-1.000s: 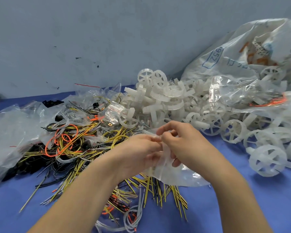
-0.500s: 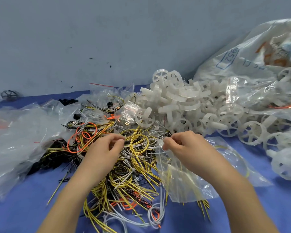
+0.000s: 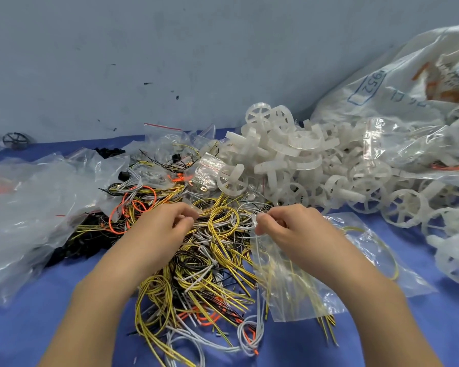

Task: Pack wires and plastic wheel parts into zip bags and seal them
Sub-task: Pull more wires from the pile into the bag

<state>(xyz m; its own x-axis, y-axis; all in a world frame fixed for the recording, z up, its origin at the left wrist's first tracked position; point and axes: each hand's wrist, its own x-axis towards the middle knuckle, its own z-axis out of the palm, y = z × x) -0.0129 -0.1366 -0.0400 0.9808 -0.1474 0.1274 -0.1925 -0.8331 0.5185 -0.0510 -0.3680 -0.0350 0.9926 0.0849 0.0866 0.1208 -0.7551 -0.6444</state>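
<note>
right hand (image 3: 289,229) pinching zip bag (image 3: 289,287), wires (image 3: 196,260)

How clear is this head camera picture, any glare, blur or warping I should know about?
Head view: even, soft light with faint shadows; bright glare on the crumpled plastic sheet at left and on the zip bag under the right hand; wide-angle warping tilts the wall line and stretches the big sack at the right edge; the wire pile and left hand look slightly soft, with fine strands smeared.

We see a blue cloth (image 3: 37,327), a grey wall (image 3: 170,49), and a big printed sack (image 3: 398,83) far right.
</note>
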